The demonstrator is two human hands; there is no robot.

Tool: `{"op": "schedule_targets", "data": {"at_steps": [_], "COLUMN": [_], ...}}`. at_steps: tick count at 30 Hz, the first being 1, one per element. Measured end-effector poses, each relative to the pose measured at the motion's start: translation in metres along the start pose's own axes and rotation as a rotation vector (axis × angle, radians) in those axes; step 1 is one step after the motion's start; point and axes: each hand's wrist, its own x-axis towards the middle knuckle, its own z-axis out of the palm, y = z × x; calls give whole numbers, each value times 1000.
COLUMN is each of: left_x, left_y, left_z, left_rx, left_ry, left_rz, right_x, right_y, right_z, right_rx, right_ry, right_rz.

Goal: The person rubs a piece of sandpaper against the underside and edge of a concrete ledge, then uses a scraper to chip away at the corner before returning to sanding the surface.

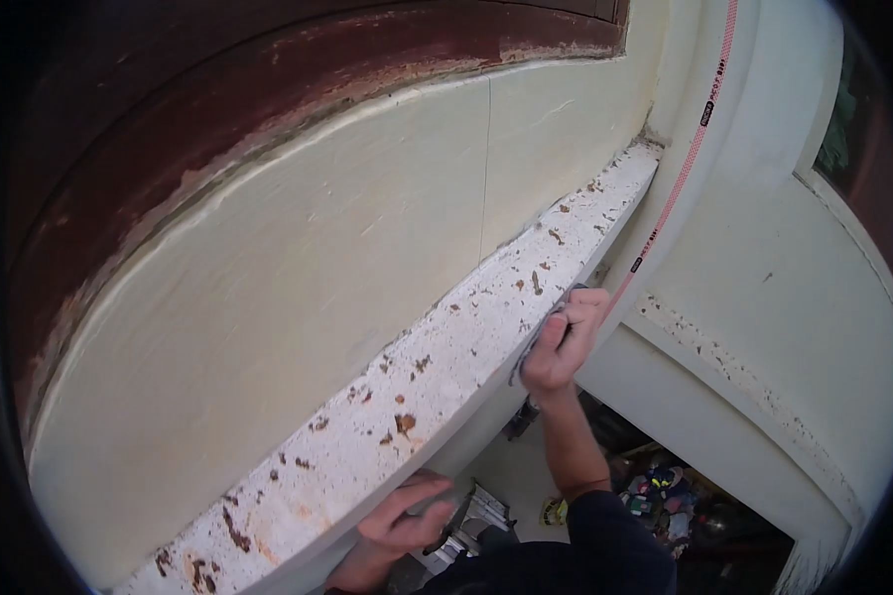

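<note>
My right hand (569, 342) is closed around a thin dark grey sheet (532, 349), which looks like sandpaper. It presses this sheet against the front edge of a white ledge (466, 342) whose top is pitted with brown, chipped spots. Most of the sheet is hidden by my fingers. Lower down, my left hand (407, 516) rests at the same ledge's front edge, thumb and fingers apart, with nothing visible in it.
Behind the ledge rises a cream wall (298, 258) with a thin vertical crack, below a worn dark red frame (268, 99). A red-and-white strap (687, 164) hangs at the right. Another speckled ledge (734, 367) lies beyond. Far below are a ladder-like metal object (481, 516) and mixed clutter (670, 501).
</note>
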Motion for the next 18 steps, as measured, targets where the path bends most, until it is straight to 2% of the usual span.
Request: {"op": "schedule_targets", "data": {"at_steps": [1, 2, 3, 4, 7, 9, 10, 12, 13, 14, 15, 16, 17, 18], "left_x": [7, 17, 23, 24, 25, 30, 33, 36, 38, 40, 42, 47, 55, 61], "left_y": [-2, 0, -2, -8, -23, -24, -23, -16, -19, -27, -34, -45, -58, -66], "left_z": [4, 8, 11, 14, 24, 28, 33, 44, 46, 49, 51, 48, 41, 37], "left_rx": [-9, -56, -103, -116, -137, -133, -128, -621, -610, -686, -760, -750, -595, -430], "left_ry": [-7, -131, -250, -248, -328, -350, -345, -324, -319, -379, -439, -435, -569, -699], "left_rz": [0, -13, -22, -25, 49, -136, -138, -720, -726, -627, -530, -537, -303, -71], "right_x": [-1, 1, 7, 8, 3, -7, -11, -16, -20, -23, -28, -35, -40, -46], "right_y": [7, 22, 44, 59, 51, 44, 47, 48, 47, 45, 41, 34, 32, 35], "right_z": [-4, -3, 2, 4, 7, 3, 2, 6, 11, 15, 15, 14, 13, 12], "right_rx": [2, -9, 79, 165, 145, 136, 164, 202, 237, 271, 276, 117, -37, -25], "right_ry": [-50, -51, 30, 105, 94, 90, 68, 44, 105, 167, 167, 109, 56, 66], "right_rz": [-74, -76, 135, 349, 312, 290, 282, 289, 208, 128, 141, 97, 46, 53]}}
